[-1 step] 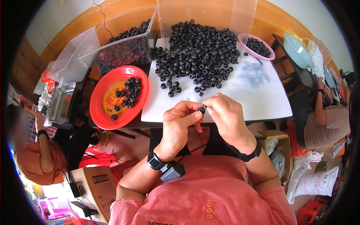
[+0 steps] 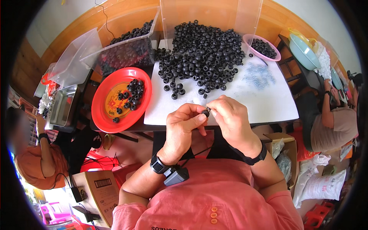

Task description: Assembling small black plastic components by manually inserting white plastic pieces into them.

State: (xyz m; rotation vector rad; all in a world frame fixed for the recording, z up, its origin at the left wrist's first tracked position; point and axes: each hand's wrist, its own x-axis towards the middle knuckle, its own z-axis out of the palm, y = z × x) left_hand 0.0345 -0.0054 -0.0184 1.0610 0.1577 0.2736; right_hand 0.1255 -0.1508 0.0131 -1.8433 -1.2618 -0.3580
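In front of my chest, my left hand (image 2: 184, 122) pinches a small black bead-like piece (image 2: 206, 112) between thumb and fingers. Closed against that same piece is my right hand (image 2: 232, 119); its fingertips hide whatever they may grip. Just beyond both hands, a big pile of black round pieces with holes (image 2: 201, 57) covers the far part of a white sheet (image 2: 268, 107). To the left, a red plate (image 2: 101, 122) carries several more of the black pieces. Small bluish see-through bits (image 2: 258, 76), too fine to make out, lie scattered at the right of the sheet.
Behind the red plate stands a clear bin (image 2: 128, 53) of black pieces. A pink bowl (image 2: 278, 56) holds more at the far right. Other people sit at either side, near a metal tray (image 2: 63, 105) and a pale blue basin (image 2: 304, 50). Cardboard boxes (image 2: 97, 191) flank me.
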